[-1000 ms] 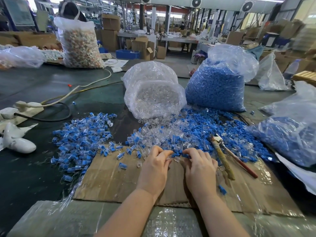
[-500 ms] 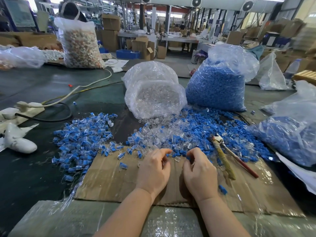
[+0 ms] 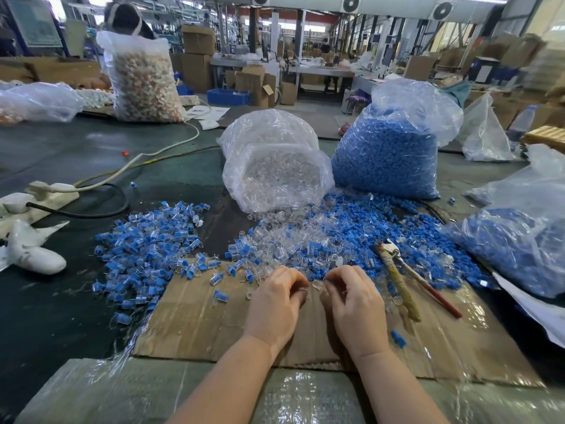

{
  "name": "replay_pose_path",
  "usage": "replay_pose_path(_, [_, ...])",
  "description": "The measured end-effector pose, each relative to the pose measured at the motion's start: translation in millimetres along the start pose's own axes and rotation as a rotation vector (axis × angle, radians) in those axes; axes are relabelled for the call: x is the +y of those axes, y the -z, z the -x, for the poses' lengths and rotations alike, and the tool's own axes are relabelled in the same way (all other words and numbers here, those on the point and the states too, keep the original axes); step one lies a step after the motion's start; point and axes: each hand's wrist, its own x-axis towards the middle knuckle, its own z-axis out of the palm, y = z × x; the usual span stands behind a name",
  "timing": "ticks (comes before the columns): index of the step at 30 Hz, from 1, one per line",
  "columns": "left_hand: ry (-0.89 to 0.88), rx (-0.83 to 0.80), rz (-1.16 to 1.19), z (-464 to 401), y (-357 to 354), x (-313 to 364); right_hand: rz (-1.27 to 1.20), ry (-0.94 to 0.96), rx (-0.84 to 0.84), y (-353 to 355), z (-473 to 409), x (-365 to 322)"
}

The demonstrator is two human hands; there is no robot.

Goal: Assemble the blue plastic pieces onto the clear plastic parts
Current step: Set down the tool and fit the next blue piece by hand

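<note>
My left hand [image 3: 276, 304] hovers over the cardboard sheet [image 3: 198, 319] with curled fingers that pinch a small clear plastic part [image 3: 302, 290]. Close to its right, my right hand [image 3: 351, 307] pinches a small blue piece [image 3: 328, 280] at its fingertips. The fingertips of both hands nearly meet. Just beyond them lies a loose mixed pile of clear parts and blue pieces [image 3: 305, 243]. To the left lies a heap of joined blue-and-clear parts [image 3: 153, 243].
An open bag of clear parts [image 3: 275, 172] and a bag of blue pieces [image 3: 385, 154] stand behind the pile. Another bag of blue pieces [image 3: 519, 243] lies at right. A hand tool with a red handle [image 3: 397, 276] rests beside my right hand. Cables [image 3: 101, 182] cross the left.
Both hands drew back from the edge of the loose pile toward me, their fingers curling in and the fingertips coming together.
</note>
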Motion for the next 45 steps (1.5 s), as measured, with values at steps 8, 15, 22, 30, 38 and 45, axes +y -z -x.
replay_pose_path(8, [0.039,0.011,0.072,-0.9,1.9,-0.6,-0.185,-0.009,0.028,0.7,1.3,2.1])
replay_pose_path(15, [0.160,0.018,0.250,-1.1,1.0,-1.6,-0.157,0.001,-0.014,-0.8,1.6,1.4])
replay_pose_path(22, [0.200,-0.004,0.325,-1.4,3.2,-0.4,-0.032,0.078,-0.060,-1.3,2.6,-1.4])
replay_pose_path(30, [0.172,-0.030,0.318,-1.0,3.5,-1.7,0.014,0.111,-0.074,-3.4,3.5,0.7])
replay_pose_path(38, [0.184,-0.042,0.358,-2.6,2.8,-2.5,-0.098,0.168,-0.044,0.8,2.5,-0.7])
replay_pose_path(45, [0.176,-0.042,0.361,-2.2,2.8,-1.8,-0.107,0.179,-0.081,1.0,1.7,1.5])
